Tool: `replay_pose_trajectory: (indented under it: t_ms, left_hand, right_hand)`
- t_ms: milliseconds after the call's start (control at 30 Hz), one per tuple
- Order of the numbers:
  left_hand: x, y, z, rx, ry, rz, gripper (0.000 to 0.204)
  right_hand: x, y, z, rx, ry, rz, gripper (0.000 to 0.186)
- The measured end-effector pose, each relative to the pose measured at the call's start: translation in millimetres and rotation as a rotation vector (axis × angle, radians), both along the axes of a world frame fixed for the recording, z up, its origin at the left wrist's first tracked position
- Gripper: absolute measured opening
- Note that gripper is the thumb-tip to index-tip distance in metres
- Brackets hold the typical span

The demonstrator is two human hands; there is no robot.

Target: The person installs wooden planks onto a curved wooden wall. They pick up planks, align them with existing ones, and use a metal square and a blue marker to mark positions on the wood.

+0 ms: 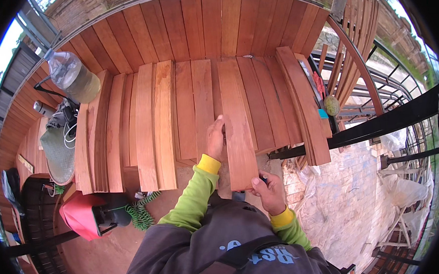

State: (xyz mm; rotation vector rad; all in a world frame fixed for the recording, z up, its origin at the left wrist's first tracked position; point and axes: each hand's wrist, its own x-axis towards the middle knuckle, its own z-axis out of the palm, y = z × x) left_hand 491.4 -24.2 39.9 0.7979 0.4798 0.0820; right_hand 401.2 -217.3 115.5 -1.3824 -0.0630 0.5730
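Observation:
A long reddish-brown wooden board (238, 120) lies lengthwise before me on the slatted wooden bench, its near end sticking out toward my body. My left hand (216, 138) is closed at the board's left edge, thumb and fingers against it. At the near right corner is my right hand (270, 193), fingers curled and the thumb touching the board's end. A small dark blue, pen-like thing (263, 176) shows between thumb and forefinger; its kind is not clear. Other loose boards (166, 125) lie to the left, some stacked.
At the left stand a large clear bottle (75, 78) and a grey-green woven container (59, 149). Below them are a red piece (78, 216) and a coiled green hose (141, 212). Rightward, stacked boards (306, 111) lie beside a handsaw (311, 83) and a black metal bar (379, 124).

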Motion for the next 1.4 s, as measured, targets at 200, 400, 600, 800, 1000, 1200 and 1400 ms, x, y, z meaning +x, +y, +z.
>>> replay_pose_trajectory:
  t_ms: [200, 400, 600, 800, 1000, 1200, 1400]
  left_hand:
    - [-68.7, -13.7, 50.6, 0.23, 0.06, -0.112, 0.038]
    - [-133.2, -46.6, 61.9, 0.753, 0.128, 0.397, 0.081]
    - [-188.7, -3.2, 51.9, 0.818, 0.423, 0.539, 0.074]
    - [-252.2, 81.2, 33.3, 1.23, 0.662, 0.431, 0.073]
    - [-249.1, 197.8, 33.5, 1.489, 0.753, 0.235, 0.067]
    - [-203.4, 282.6, 23.9, 1.6, 0.793, 0.158, 0.064]
    - [-184.5, 301.3, 14.3, 1.989, 0.694, 0.279, 0.064]
  right_hand:
    - [-33.7, -27.8, -3.6, -0.295, -0.445, 0.268, 0.02]
    - [-57.2, -38.8, -24.9, -0.318, -0.928, 0.512, 0.018]
    - [-77.3, -11.1, -7.9, -0.181, -0.919, 0.682, 0.032]
    - [-83.3, 7.6, -42.9, -0.253, -0.709, 0.585, 0.033]
    - [-106.7, 68.9, -39.1, -0.37, -0.612, 0.607, 0.024]
    - [-141.6, 118.9, -48.5, -0.329, -0.633, 0.422, 0.02]
    - [-163.1, 127.8, -57.9, -0.361, -0.462, 0.239, 0.017]
